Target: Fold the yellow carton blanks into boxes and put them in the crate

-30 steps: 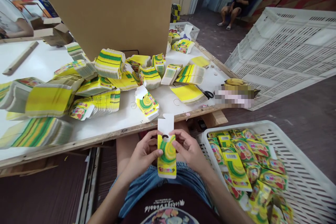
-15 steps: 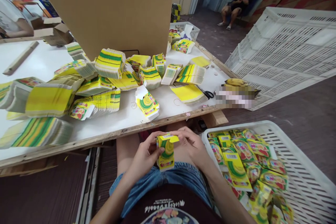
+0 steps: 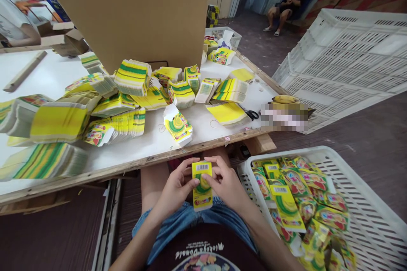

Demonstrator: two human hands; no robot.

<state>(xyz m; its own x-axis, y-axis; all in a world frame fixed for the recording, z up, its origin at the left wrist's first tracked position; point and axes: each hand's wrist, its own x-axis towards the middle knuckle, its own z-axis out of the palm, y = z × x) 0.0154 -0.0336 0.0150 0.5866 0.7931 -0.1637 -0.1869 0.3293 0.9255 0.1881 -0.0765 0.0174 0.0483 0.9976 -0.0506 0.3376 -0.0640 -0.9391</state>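
Left hand [image 3: 178, 184] and right hand [image 3: 226, 181] both grasping small yellow-green carton [image 3: 202, 190], upright over lap, barcode flap folded down at top. Near edge of white counter [image 3: 152, 135] just beyond. Open-ended carton [image 3: 178, 126] and carton stacks [image 3: 132, 77] on counter; white basket [image 3: 365, 211] of filled-looking cartons, right.

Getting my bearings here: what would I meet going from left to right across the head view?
Wooden strip → left hand → held yellow carton → right hand → black-handled scissors → bananas.
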